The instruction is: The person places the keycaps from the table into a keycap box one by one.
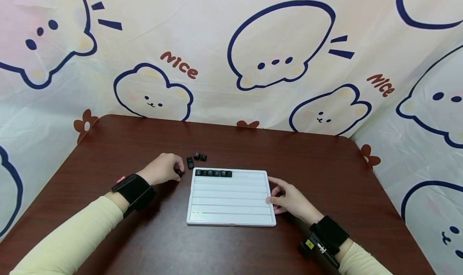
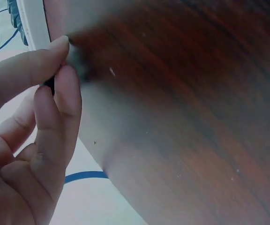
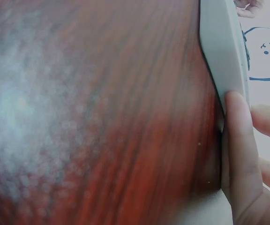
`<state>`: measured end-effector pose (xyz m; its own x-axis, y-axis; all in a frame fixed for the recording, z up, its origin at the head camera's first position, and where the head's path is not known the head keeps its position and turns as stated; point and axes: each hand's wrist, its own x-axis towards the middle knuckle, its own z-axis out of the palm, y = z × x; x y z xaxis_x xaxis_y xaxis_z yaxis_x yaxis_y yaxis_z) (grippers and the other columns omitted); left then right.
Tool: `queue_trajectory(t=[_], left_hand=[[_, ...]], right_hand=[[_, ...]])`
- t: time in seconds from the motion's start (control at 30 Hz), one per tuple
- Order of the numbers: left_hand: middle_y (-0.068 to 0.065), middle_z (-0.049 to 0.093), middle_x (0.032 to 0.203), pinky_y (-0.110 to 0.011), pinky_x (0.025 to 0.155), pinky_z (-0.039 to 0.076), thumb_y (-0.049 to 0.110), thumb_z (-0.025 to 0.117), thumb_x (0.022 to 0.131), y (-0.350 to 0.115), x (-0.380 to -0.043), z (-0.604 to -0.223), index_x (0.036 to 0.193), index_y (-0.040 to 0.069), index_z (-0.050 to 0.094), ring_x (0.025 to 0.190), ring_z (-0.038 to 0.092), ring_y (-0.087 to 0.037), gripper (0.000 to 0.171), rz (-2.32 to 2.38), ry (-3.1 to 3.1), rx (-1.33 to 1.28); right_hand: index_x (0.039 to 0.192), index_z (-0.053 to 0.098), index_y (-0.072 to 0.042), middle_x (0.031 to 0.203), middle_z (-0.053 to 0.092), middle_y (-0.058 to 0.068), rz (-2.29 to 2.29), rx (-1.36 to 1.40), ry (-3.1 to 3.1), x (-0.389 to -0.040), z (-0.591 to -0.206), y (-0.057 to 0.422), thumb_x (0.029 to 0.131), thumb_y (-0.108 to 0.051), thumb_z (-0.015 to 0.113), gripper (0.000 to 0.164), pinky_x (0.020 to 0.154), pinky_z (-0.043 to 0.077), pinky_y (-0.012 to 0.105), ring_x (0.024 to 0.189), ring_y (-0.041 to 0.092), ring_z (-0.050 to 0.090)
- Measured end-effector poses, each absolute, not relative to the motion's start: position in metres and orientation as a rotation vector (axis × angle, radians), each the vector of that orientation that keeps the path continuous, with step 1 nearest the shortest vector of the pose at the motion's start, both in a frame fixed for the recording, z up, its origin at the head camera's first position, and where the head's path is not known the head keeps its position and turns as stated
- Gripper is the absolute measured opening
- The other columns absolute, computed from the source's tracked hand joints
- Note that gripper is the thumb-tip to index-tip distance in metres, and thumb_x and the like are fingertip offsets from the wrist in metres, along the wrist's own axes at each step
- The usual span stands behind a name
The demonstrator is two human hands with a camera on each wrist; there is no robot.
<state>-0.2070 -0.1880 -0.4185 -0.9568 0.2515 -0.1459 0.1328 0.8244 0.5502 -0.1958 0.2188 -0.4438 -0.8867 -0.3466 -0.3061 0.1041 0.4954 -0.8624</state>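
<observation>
My left hand (image 1: 162, 169) pinches a small black keycap (image 1: 178, 172) between thumb and fingertips, just left of a white ridged tray (image 1: 231, 200). Fingers hide most of that keycap; only a dark bit shows in the left wrist view. Along the tray's top groove, starting at its left end, stands a row of several black keycaps (image 1: 213, 173). At the tray's right edge, my right hand (image 1: 289, 198) grips the rim, thumb over the top and fingers along the side. The right wrist view shows a finger pressed against the tray's side wall (image 3: 221, 51).
A few loose black keycaps (image 1: 197, 156) lie on the table beyond the tray's upper left corner. The dark brown table (image 1: 231, 251) meets a patterned cloth (image 1: 217, 33) at the back and sides. Both wrists wear black straps (image 1: 135, 192).
</observation>
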Motion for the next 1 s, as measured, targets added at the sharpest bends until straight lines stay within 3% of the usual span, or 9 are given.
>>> queue_trajectory(t=[0.27,0.57,1.0], left_hand=[[-0.009,0.066,0.095,-0.035,0.069,0.050,-0.007,0.082,0.081,-0.187,-0.208,-0.416,0.089,0.008,0.072,0.087,0.056,-0.027,0.019,0.885,2.762,0.205],[-0.013,0.071,0.106,-0.040,0.080,0.057,-0.004,0.076,0.088,-0.196,-0.208,-0.406,0.100,0.004,0.078,0.093,0.063,-0.028,0.014,1.008,2.723,0.187],[-0.011,0.073,0.105,-0.038,0.080,0.057,0.004,0.076,0.092,-0.179,-0.202,-0.392,0.110,0.002,0.079,0.092,0.064,-0.026,0.018,1.067,2.769,0.256]], right_hand=[[0.154,0.038,0.001,0.100,0.052,0.014,-1.380,-0.208,2.294,-0.195,-0.444,0.220,0.092,0.002,0.073,0.071,0.059,0.059,0.037,0.070,0.021,0.062],[0.154,0.040,0.000,0.100,0.051,0.014,-1.356,-0.197,2.308,-0.196,-0.442,0.219,0.092,0.002,0.074,0.071,0.061,0.060,0.038,0.073,0.021,0.062],[0.154,0.040,-0.001,0.100,0.051,0.015,-1.375,-0.207,2.296,-0.198,-0.447,0.223,0.092,0.001,0.074,0.071,0.062,0.060,0.037,0.074,0.022,0.062]])
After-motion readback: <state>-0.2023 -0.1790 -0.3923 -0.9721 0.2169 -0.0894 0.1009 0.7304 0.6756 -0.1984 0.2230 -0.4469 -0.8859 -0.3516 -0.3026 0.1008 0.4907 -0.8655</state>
